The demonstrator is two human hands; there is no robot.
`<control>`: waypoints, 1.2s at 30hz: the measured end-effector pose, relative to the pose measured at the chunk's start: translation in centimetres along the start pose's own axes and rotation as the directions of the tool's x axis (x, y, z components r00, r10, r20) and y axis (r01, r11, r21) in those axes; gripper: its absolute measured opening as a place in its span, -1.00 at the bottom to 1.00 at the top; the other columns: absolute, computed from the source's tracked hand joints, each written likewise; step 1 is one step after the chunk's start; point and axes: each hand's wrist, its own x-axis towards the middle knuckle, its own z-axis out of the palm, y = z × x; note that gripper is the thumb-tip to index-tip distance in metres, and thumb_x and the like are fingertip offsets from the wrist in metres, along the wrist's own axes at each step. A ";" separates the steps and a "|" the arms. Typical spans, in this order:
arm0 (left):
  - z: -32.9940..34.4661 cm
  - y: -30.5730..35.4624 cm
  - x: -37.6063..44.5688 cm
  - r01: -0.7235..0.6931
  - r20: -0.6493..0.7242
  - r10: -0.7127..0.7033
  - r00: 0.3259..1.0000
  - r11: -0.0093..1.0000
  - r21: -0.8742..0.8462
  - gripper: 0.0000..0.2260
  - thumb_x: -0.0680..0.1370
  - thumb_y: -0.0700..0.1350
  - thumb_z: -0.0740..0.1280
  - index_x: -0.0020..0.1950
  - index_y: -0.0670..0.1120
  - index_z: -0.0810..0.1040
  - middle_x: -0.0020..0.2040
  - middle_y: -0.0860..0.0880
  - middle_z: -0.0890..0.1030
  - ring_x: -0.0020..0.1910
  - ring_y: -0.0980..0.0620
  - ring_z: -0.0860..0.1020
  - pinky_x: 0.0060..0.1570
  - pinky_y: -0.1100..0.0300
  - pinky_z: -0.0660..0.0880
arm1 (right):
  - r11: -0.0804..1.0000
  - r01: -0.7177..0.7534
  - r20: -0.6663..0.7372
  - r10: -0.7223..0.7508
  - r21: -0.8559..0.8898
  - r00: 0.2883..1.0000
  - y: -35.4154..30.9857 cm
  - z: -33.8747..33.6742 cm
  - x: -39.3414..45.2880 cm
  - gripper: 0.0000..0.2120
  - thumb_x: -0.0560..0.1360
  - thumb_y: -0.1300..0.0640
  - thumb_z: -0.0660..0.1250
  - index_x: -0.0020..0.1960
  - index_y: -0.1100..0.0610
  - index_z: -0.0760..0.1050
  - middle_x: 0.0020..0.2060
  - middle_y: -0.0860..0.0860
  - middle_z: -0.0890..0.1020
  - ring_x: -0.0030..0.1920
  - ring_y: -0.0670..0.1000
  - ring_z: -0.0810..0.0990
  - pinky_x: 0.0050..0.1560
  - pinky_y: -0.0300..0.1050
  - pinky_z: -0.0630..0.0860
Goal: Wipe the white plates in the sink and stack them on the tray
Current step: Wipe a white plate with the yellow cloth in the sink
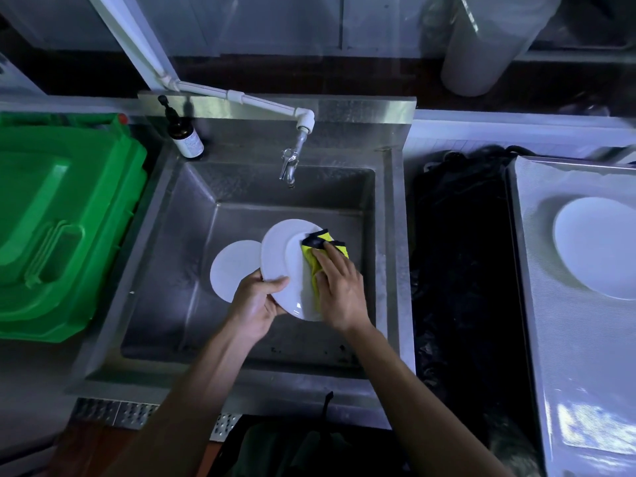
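Wiping 1 white plate over the steel sink [192, 208], with 1 more in the basin and 1 on the tray.
The tray [564, 356] at right carries a plate [599, 246]; the left hand [256, 302] grips the tilted plate [278, 256] by its rim above the sink plate [232, 270], while the right hand [339, 287] presses the yellow cloth [311, 261] onto it.

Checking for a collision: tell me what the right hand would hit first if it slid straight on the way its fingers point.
The right hand presses the cloth on the held plate. Its fingers point up-left, so it would probably cross that plate's rim, then meet the sink's back wall; depth is unclear.
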 end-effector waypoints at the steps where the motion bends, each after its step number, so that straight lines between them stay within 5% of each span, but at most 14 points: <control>1: 0.2 0.0 0.1 -0.004 -0.013 0.004 1.000 1.000 -0.002 -0.69 0.52 -0.34 0.35 0.26 -0.20 0.59 0.13 -0.19 0.69 0.10 -0.20 0.65 0.01 -0.15 0.63 | 1.000 -0.002 0.009 0.002 -0.003 1.000 -0.2 0.3 -0.2 -0.58 0.67 0.08 0.10 0.53 -0.05 0.33 0.56 -0.05 0.28 0.52 0.09 0.26 0.41 0.13 0.29; 11: 1.4 -0.3 0.1 -0.008 -0.105 -0.005 0.994 0.993 -0.122 -0.69 0.62 -0.21 0.31 0.35 -0.16 0.58 0.17 -0.17 0.66 0.10 -0.13 0.63 -0.05 0.03 0.60 | 0.995 -0.080 -0.018 0.081 0.059 0.997 -3.8 2.0 -1.4 -0.54 0.69 0.09 0.08 0.59 0.03 0.23 0.57 -0.04 0.27 0.55 0.07 0.24 0.50 0.11 0.20; 15: 1.7 -0.4 0.4 -0.029 -0.129 -0.001 0.992 0.972 -0.234 -0.68 0.64 -0.19 0.28 0.38 -0.20 0.55 0.31 -0.22 0.61 0.30 -0.21 0.58 0.31 -0.08 0.50 | 0.996 -0.035 -0.052 0.039 0.086 0.998 -5.0 2.9 -2.3 -0.54 0.68 0.06 0.06 0.58 0.01 0.24 0.58 -0.05 0.25 0.56 0.01 0.20 0.51 0.06 0.16; 19: 1.5 -0.1 0.5 -0.037 -0.134 -0.001 0.991 0.960 -0.279 -0.66 0.67 -0.19 0.23 0.44 -0.20 0.49 0.36 -0.25 0.56 0.36 -0.23 0.53 0.39 -0.11 0.44 | 0.992 -0.002 -0.099 0.014 0.123 0.995 -4.9 3.2 -2.7 -0.58 0.68 0.09 0.09 0.53 0.01 0.32 0.56 -0.04 0.29 0.56 0.02 0.22 0.50 0.09 0.20; 26: 0.9 -0.2 -0.3 -0.017 -0.139 -0.023 0.990 0.959 -0.283 -0.65 0.66 -0.19 0.23 0.45 -0.16 0.48 0.31 -0.23 0.60 0.26 -0.23 0.60 -0.02 -0.01 0.63 | 0.983 -0.048 -0.077 0.062 0.177 0.995 -2.8 2.9 -2.7 -0.59 0.68 0.15 0.14 0.53 0.05 0.34 0.55 -0.04 0.29 0.58 0.01 0.16 0.50 0.14 0.18; 36: -2.2 -0.2 0.5 -0.028 -0.060 0.009 0.998 0.945 -0.325 -0.74 0.55 -0.21 0.37 0.25 -0.10 0.61 0.26 -0.13 0.66 0.20 -0.12 0.66 -0.04 -0.09 0.65 | 0.892 -0.093 -0.069 0.137 0.442 0.988 -0.3 1.6 -1.0 -0.56 0.67 0.23 0.18 0.54 0.14 0.29 0.51 -0.07 0.28 0.54 -0.10 0.17 0.58 -0.06 0.12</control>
